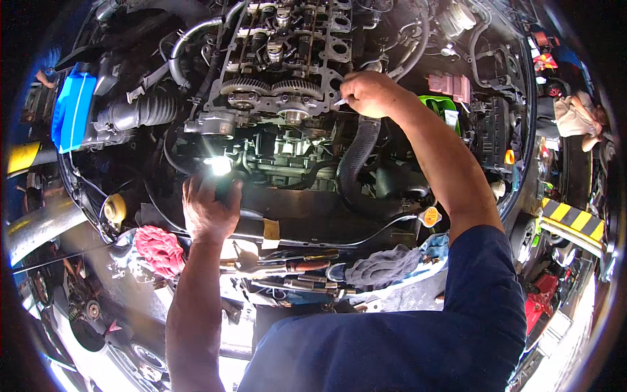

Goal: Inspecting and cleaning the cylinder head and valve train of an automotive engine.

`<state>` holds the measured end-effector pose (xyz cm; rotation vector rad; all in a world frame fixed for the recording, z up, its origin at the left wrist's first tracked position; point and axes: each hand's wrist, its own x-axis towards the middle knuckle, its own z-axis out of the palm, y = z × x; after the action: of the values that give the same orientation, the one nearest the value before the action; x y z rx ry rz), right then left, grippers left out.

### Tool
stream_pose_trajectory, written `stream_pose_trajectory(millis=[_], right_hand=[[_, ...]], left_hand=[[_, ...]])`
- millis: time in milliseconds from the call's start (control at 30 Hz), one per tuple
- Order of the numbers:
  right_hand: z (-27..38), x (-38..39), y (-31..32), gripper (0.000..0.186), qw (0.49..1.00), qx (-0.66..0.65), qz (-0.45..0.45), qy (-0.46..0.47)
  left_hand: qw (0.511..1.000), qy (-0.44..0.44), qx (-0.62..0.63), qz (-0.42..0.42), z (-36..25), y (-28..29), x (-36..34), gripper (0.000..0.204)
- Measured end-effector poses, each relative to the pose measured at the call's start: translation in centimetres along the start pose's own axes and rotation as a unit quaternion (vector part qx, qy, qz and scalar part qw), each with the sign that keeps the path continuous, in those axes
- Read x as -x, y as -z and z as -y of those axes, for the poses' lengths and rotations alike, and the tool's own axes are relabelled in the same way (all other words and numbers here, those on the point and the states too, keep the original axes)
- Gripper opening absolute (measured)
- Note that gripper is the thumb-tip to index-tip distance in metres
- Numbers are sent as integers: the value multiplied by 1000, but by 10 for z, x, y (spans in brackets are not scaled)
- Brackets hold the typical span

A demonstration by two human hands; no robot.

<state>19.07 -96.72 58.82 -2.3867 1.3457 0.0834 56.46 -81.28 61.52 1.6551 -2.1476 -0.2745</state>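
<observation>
My left hand (210, 210) is closed around a lit work light (222, 164), whose bright beam falls on the front of the engine. The light's body is mostly hidden by my fingers. Over the right edge of the uncovered cylinder head (274, 51), my right hand (369, 95) pinches a thin, pale tool (340, 102); only its tip shows, so its kind stays unclear. Two toothed cam gears (295, 87) lie to the left of that hand. Just below it, a thick black hose (360, 153) curves down.
Several hand tools (307, 266) lie along the car's front edge, between a red cloth (159, 251) and a grey cloth (385, 265). A blue container (74, 111) stands at left, a green container (441, 108) at right. Striped lift arm (573, 219) sits far right.
</observation>
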Motion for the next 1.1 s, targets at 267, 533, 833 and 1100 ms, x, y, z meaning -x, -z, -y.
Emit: stream_pose_trajectory(millis=[267,533,833,1100], right_hand=[[-5,-9,19,9,995,-73,-15,-59],[-7,-41,13,12,995,87,-32,43],[3,-54,27,23,990,103,95,15],[2,-51,33,22,991,79,107,15]], left_hand=[[1000,8,-2,6,-2,1,0,26],[1000,9,-6,-2,-3,0,0,21],[1000,22,-11,9,-2,0,-2,21],[1000,26,6,11,-4,1,-2,24]])
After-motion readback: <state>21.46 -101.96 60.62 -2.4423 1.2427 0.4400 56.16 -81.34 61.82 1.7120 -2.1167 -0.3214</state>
